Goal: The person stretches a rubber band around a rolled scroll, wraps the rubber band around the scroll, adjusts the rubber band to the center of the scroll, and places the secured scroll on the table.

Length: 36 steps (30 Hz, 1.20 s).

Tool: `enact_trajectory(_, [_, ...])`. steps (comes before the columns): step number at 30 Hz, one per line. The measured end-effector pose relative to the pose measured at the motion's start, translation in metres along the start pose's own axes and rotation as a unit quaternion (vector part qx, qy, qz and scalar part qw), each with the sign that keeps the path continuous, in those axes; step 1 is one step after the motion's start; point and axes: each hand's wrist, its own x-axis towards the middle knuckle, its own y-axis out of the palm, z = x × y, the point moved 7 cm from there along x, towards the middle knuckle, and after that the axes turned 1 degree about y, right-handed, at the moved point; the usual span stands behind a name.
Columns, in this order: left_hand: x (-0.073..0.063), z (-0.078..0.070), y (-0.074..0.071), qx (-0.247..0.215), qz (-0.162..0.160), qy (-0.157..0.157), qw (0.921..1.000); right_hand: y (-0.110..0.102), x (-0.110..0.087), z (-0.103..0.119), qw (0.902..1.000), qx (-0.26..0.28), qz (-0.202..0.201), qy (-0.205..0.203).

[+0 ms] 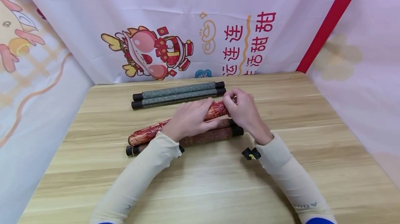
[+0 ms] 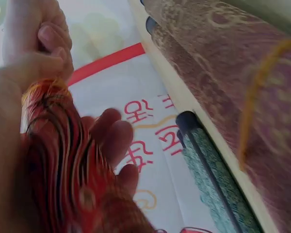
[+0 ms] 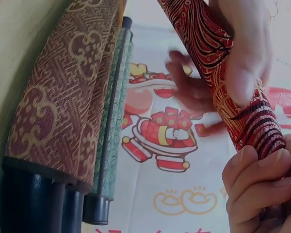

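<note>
A red roll [image 1: 148,132] of black, gold and white wavy-patterned cloth slants above the table. My left hand [image 1: 190,116] holds it around the middle, thumb on the near side; its fingers [image 3: 184,87] lie beyond the roll, blurred in the right wrist view. The right hand [image 1: 245,109] grips the right end, with curled fingers [image 3: 257,177] over it. Just in front, partly under my left forearm, lie two brown brocade scrolls [image 1: 209,137] with black end knobs. An orange band [image 2: 254,97] crosses one brown scroll in the left wrist view.
Two green patterned scrolls [image 1: 181,88] with black ends lie side by side farther back. The wooden table [image 1: 200,189] meets a printed white cloth [image 1: 175,5] hung behind it. Dark wrist mounts [image 1: 251,153] show beneath the sleeves.
</note>
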Motion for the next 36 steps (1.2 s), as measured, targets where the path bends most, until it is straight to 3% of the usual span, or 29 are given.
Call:
enact_trajectory(4, [0.009,-0.011,0.001,0.004,-0.021,0.014,0.9997,-0.003,-0.001,0.003,1.0000,-0.002,-0.004,-0.006])
enact_trajectory(7, [0.007,-0.010,0.002,0.031,-0.027,0.020,0.9990,-0.004,-0.001,0.002,0.9999,0.006,-0.002,-0.008])
enact_trajectory(10, [-0.002,-0.004,0.003,0.047,-0.020,0.021,0.9985,-0.004,0.000,0.001,0.9999,0.007,0.000,-0.013])
enact_trajectory(16, [-0.012,0.007,0.001,0.038,0.012,0.000,0.9992,-0.003,0.001,0.002,0.9998,0.004,0.002,-0.017])
enact_trajectory(25, [0.007,-0.007,-0.003,0.010,-0.009,-0.008,0.9999,-0.003,0.000,0.002,0.9999,0.011,0.002,-0.006])
enact_trajectory(31, [-0.009,0.005,0.000,0.037,0.004,-0.003,0.9993,-0.003,0.002,0.001,0.9998,0.012,0.005,-0.016])
enact_trajectory(36, [-0.017,0.014,0.001,0.030,0.012,-0.012,0.9994,-0.006,0.003,-0.003,0.9999,0.015,0.000,-0.008])
